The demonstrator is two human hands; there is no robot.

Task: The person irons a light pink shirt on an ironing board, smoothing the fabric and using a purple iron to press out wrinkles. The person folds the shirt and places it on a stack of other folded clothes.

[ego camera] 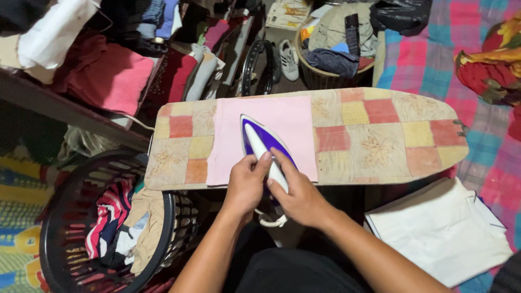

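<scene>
The purple-and-white iron (266, 146) is set on the pink cloth (287, 122) spread over the ironing board (380, 135), its long axis pointing away and slightly left. Its near handle end is grasped by both the left hand (245, 184) and right hand (299, 198), equally close.

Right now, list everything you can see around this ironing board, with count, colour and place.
ironing board: one, patchwork red, yellow and beige, centre
pink cloth: one, flat on the board
iron: one, purple and white, on the pink cloth
laundry basket: one, black, lower left, holding mixed clothes
woven basket: one, brown, top centre, full of clothes
folded white cloth: one, lower right
checked blanket: one, pink and blue, right
shoe: one, white, top centre
left hand: on the iron's handle
right hand: on the iron's handle
</scene>
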